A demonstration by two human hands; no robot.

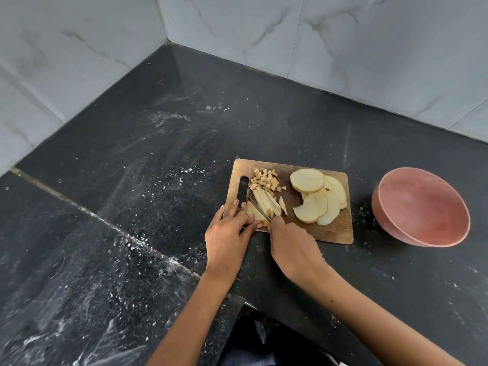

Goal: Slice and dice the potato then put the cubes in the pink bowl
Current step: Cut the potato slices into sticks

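On the rectangular wooden cutting board [327, 228], the left hand [227, 233] presses a pale potato slice [253, 213]; the right hand [290, 244] grips a thin knife [260, 210], its handle hidden. Small potato cubes [265, 179] lie at the board's far side; the round pink bowl [422, 207] sits right of it.

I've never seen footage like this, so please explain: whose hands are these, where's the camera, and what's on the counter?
There is no machine here. A person wears a wide-angle camera on the head, looking down at their own hands. On the dark counter lies a wooden cutting board with potato slices, strips and small cubes. The left hand steadies a slice while the right hand grips a knife cutting it. A pink bowl stands right of the board, seemingly empty.
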